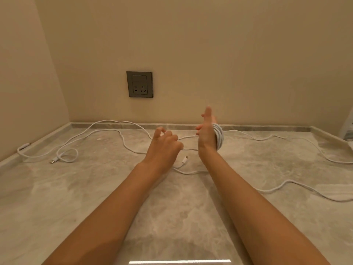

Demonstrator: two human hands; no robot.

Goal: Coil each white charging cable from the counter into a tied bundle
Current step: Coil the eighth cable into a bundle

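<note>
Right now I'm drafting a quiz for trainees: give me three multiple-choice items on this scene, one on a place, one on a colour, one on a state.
1. Where is the socket? A on the back wall; B on the floor; C on the ceiling.
2. What colour is the coiled cable? A black; B white; C red.
3. How is the right hand? A clenched, empty; B gripping a plug; C fingers straight, cable wound round it.
Key: A, it is set in the wall above the counter. B, every strand looks white. C, coils circle its palm.

Coils of white cable point(220, 137) around right hand point(206, 133)
</note>
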